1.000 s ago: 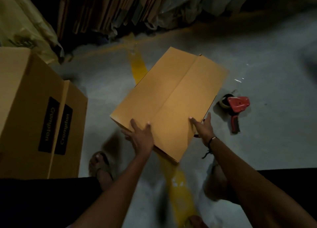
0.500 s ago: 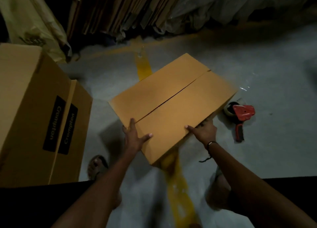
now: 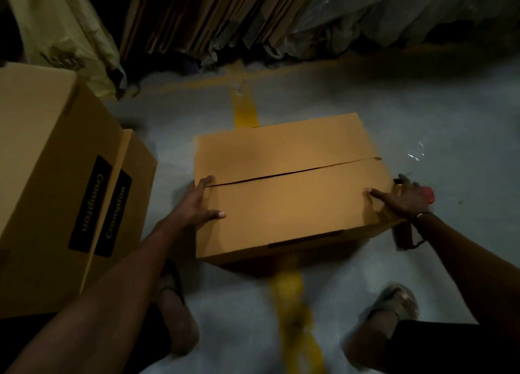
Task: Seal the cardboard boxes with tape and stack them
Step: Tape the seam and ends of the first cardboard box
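Box: unsealed cardboard box (image 3: pixel 287 188) on the floor's yellow line (image 3: pixel 244 112), flaps shut, seam untaped.
Left hand (image 3: pixel 197 207): grips box's left edge.
Right hand (image 3: pixel 402 199): grips its right edge.
Tape dispenser (image 3: pixel 427 198): red, behind that hand.
Stack: 2 Crompton boxes (image 3: pixel 56 193) left of the box.

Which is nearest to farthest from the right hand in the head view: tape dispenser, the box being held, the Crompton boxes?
From the right hand:
1. Held box, touching, gripped at its right edge.
2. Tape dispenser, on the floor just behind and beside the hand, mostly hidden; contact cannot be told.
3. Crompton boxes, far left, beyond the left hand.
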